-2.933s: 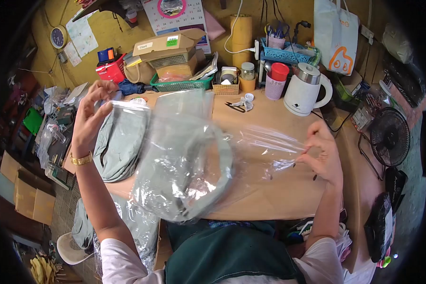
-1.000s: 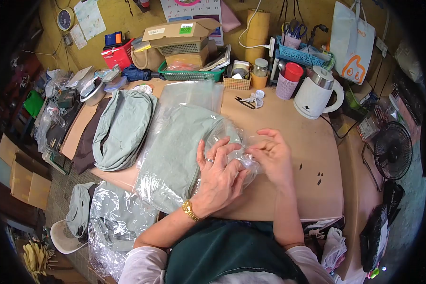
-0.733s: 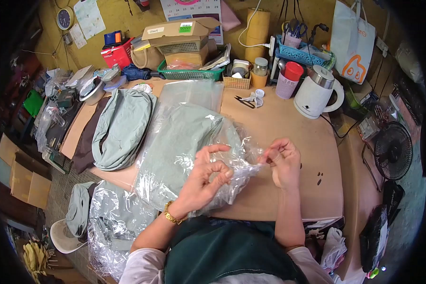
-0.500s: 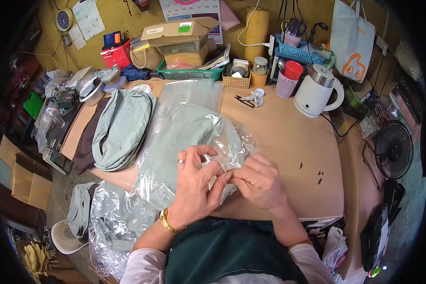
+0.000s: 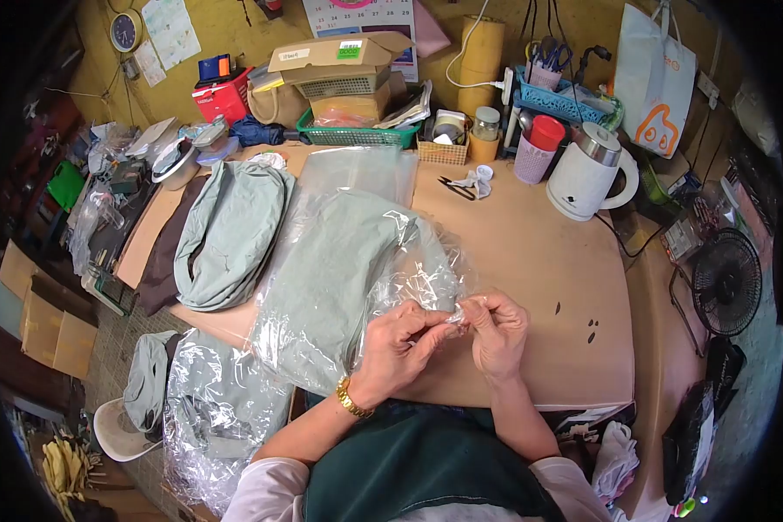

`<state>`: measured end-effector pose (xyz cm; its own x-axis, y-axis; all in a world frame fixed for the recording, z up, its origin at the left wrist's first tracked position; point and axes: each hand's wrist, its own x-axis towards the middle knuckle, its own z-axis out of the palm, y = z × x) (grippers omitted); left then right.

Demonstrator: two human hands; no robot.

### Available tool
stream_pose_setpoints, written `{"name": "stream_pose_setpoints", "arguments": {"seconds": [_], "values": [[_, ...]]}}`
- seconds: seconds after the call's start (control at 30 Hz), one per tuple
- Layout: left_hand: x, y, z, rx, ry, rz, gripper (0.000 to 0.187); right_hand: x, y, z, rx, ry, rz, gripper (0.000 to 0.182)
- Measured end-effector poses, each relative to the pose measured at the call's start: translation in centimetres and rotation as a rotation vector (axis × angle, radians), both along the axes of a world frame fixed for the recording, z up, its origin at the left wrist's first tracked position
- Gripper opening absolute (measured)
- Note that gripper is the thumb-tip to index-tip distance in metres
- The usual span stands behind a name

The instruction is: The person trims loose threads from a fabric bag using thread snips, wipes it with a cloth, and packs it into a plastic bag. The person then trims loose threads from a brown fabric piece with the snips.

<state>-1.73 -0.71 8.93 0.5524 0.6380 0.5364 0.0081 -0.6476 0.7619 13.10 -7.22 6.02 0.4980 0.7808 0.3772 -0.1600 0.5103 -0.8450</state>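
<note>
A clear plastic bag point(image 5: 413, 277) with folded grey-green cloth point(image 5: 326, 278) inside lies on the table before me. Its bunched, crinkled opening is drawn to the right, near the table's front edge. My left hand point(image 5: 400, 344) pinches this gathered plastic between thumb and fingers. Close beside it, my right hand point(image 5: 499, 335) grips the twisted end, fingertips almost touching the left ones. Flat clear plastic bags point(image 5: 357, 167) lie partly under and behind the filled one. To the left is a loose loop of grey-green cloth point(image 5: 230, 230).
Another bagged grey-green bundle point(image 5: 222, 409) sits low on the left, beside a white stool point(image 5: 122, 431). Small black snips point(image 5: 455, 188) lie towards the back of the table. A white electric kettle point(image 5: 578, 178) stands at the back right, with a black fan point(image 5: 726, 283) beyond the right edge.
Both hands have shifted right with the bag's gathered end, which is now pinched more tightly. The right hand has turned more upright.
</note>
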Motion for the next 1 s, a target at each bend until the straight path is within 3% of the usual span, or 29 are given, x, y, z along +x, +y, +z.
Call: {"name": "stream_pose_setpoints", "arguments": {"seconds": [0.03,0.1,0.13,0.2,0.4,0.47,0.53,0.63,0.7,0.73,0.8,0.83,0.9,1.0], "values": [[-0.1,0.0,-0.1,-0.031,-0.006,-0.013,0.013,0.1,-0.1,0.5,0.001,0.0,0.001,0.008],[-0.3,0.2,-0.4,-0.077,-0.024,-0.01,0.012,0.1,-0.6,2.5,-0.049,-0.565,-0.231,0.008],[-0.5,0.3,-0.5,-0.124,-0.042,-0.007,0.01,0.3,-1.0,3.1,-0.05,-0.564,-0.23,0.008],[-0.5,0.5,-0.3,-0.111,-0.044,-0.017,0.009,0.9,-1.9,4.0,-0.203,-0.929,-0.109,0.01],[-0.3,0.5,-0.2,-0.119,0.009,0.048,0.008,1.0,-3.0,6.2,-0.146,-1.343,-0.351,0.012],[-0.2,0.4,0.2,-0.102,0.06,0.079,0.009,0.4,-2.6,5.7,-0.075,-1.352,-0.391,0.012],[0.0,0.1,0.5,0.162,0.145,0.054,0.014,0.2,-2.1,4.9,-0.006,-1.357,-0.433,0.013],[-0.2,-0.7,1.0,0.153,0.189,0.066,0.019,0.3,-1.1,3.1,0.063,-1.149,-0.371,0.012],[-0.2,-1.1,1.0,0.116,0.161,0.012,0.018,-0.1,-1.2,1.5,-0.092,-0.372,-0.138,0.013],[-0.2,-1.2,0.9,0.078,0.132,-0.042,0.017,-0.3,-1.1,1.5,-0.091,-0.371,-0.138,0.013],[-0.2,-1.1,0.3,0.043,0.123,-0.062,0.017,-0.7,-1.1,1.6,-0.082,-0.085,-0.092,0.015],[-0.2,-1.0,0.0,0.008,0.112,-0.08,0.016,-0.6,-1.3,1.6,-0.083,-0.085,-0.091,0.015],[-0.2,-1.0,-0.3,-0.02,0.111,-0.095,0.017,-0.3,-1.8,1.5,-0.062,-0.624,-0.282,0.015],[-0.3,-0.9,-0.6,-0.023,0.107,-0.109,0.018,0.2,-2.0,2.6,-0.033,-0.71,-0.242,0.014]]}}
